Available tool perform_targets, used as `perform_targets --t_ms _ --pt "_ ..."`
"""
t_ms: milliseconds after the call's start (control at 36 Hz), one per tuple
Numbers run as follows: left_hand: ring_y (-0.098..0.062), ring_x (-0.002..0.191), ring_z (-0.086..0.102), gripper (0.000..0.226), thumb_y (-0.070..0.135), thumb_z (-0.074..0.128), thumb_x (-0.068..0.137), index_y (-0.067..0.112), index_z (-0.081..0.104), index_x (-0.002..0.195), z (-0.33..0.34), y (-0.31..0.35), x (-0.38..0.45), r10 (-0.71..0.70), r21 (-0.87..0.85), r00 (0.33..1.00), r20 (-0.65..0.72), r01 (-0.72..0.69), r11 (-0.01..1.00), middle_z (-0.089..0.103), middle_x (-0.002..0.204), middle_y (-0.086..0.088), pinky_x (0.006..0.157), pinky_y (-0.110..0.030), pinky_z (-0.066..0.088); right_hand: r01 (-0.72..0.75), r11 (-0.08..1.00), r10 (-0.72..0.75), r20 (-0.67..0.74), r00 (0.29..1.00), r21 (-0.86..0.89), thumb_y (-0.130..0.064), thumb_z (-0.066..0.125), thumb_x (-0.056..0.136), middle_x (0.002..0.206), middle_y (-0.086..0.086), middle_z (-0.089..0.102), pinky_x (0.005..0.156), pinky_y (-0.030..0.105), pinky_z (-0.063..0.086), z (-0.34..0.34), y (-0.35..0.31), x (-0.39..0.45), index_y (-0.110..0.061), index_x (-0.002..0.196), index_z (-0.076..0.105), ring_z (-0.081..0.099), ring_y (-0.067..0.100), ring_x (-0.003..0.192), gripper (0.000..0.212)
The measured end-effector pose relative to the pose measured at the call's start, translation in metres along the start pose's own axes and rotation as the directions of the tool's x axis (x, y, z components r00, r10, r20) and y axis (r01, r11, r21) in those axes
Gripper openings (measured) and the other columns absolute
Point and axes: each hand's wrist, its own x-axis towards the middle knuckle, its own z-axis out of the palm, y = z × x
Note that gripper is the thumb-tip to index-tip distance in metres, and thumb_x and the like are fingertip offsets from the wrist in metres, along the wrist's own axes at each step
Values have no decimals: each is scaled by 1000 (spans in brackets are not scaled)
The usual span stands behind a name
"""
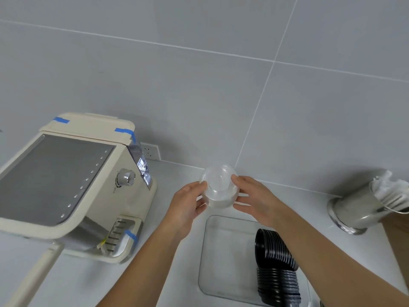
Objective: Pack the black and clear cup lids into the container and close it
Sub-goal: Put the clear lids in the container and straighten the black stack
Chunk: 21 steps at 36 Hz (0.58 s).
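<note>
A stack of clear cup lids [219, 187] is held in the air between both hands, above the far edge of the container. My left hand [188, 203] grips its left side and my right hand [252, 198] grips its right side. The clear rectangular container [223, 258] lies open on the counter below my hands. A long curved stack of black cup lids [275, 262] lies inside it along its right side, partly hidden by my right forearm. No container lid shows in view.
A cream coffee machine [73, 185] with blue tape strips stands at the left. A metal cup [358, 207] holding white paper items stands at the right. A grey tiled wall runs behind the counter, with a socket [150, 151] next to the machine.
</note>
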Motion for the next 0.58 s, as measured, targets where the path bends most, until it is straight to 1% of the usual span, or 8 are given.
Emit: perform_targets --t_ms 83,167,222,278,389,417,528,583 --pt "-21 103 67 22 28 67 89 17 67 108 1 -5 -14 -2 0 1000 -2 2 1000 71 110 -3 88 -32 53 21 1000 -21 -13 1000 9 -41 73 81 115 3 68 100 42 48 -1 4 -13 -19 116 65 67 25 105 42" --pt "-16 97 68 16 25 67 89 17 66 102 2 -14 -28 10 9 1000 1 -10 1000 72 100 0 83 -29 51 23 1000 -23 -30 999 11 -36 71 83 123 8 65 103 44 46 0 9 -25 -16 128 58 64 28 110 51" --pt "-15 95 67 14 24 66 89 17 65 101 3 -20 -39 9 18 1000 6 -9 1000 70 97 -1 84 -29 50 19 1000 -19 -31 999 9 -34 70 85 125 11 64 105 45 44 -1 14 -35 -13 132 54 63 29 112 55" --pt "-17 98 66 19 24 67 89 16 63 106 4 -29 -49 0 27 1000 3 0 1000 69 99 -3 89 -30 50 19 1000 -19 -26 999 3 -31 68 86 122 10 65 102 42 47 -3 19 -42 -12 127 58 64 27 108 46" --pt "-16 105 64 34 25 70 87 14 60 117 8 -49 -72 -30 30 999 -20 30 999 68 113 -6 95 -31 48 36 999 -36 -29 999 -13 -23 64 86 101 5 70 80 33 54 -5 29 -55 -14 106 71 67 22 92 23" --pt "-15 107 63 36 25 70 87 15 59 120 9 -54 -78 -43 29 999 -24 43 999 67 115 -6 95 -30 47 46 999 -47 -32 998 -27 -21 63 86 99 5 71 79 33 54 -6 32 -58 -14 103 72 67 22 91 21" --pt "-15 115 59 47 24 67 89 17 52 133 15 -74 -100 -104 8 994 -35 104 995 63 125 -6 105 -33 43 68 990 -73 -41 996 -124 -19 63 85 106 11 72 91 42 52 -5 45 -64 -14 102 74 67 25 95 20" --pt "-16 119 57 53 23 66 90 21 47 139 18 -82 -109 -126 -26 991 -45 125 992 60 129 -4 106 -33 43 56 984 -62 -32 998 -167 -18 63 84 101 9 73 89 40 52 -3 50 -64 -14 100 74 66 22 90 20"
